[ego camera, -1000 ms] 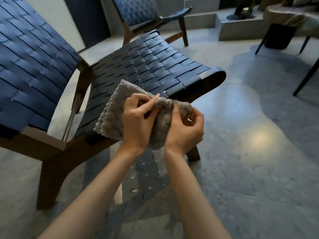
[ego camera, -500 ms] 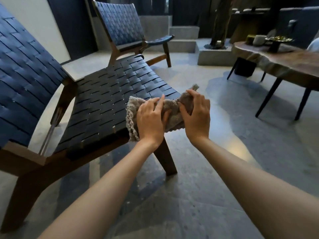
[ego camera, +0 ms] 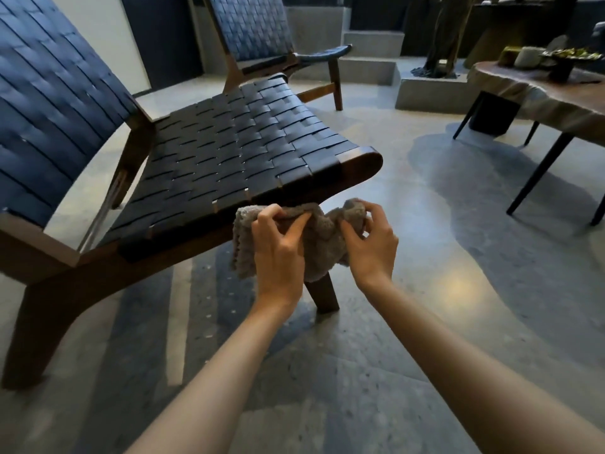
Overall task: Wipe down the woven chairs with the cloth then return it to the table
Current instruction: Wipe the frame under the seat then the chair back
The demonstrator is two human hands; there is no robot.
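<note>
The near woven chair (ego camera: pixel 235 149) fills the nine-to-eleven o'clock side, its dark strap seat sloping down toward the backrest and its wooden front rail ending just above the hands. It is low and reclined, which probably explains why the arms reach forward and down to work at seat height. Behind it, at about twelve o'clock, stands the second woven chair (ego camera: pixel 255 24), turned the same way and well apart from the hands. Nothing here shows whether either chair has been wiped. In the middle, just in front of and slightly below the near chair's front rail, the grey cloth (ego camera: pixel 322 240) is held in the air between both hands, touching no chair that I can make out. It is bunched, not spread flat, which looks like gathering or refolding it into a pad, either for another pass or for carrying away. The left hand (ego camera: pixel 278 257) grips the cloth's left part, thumb on top and fingers curled under, with a loose flap hanging past it at the left edge. The right hand (ego camera: pixel 371 247) pinches the cloth's right corner between thumb and bent fingertips, the other fingers curled narrowly. At two o'clock, well apart across the polished floor (ego camera: pixel 458 290), the wooden table (ego camera: pixel 530 93) stands on thin dark legs with a few bowls (ego camera: pixel 527 57) at its far end. The cloth belongs there in the end, and reaching it would mean turning right.
</note>
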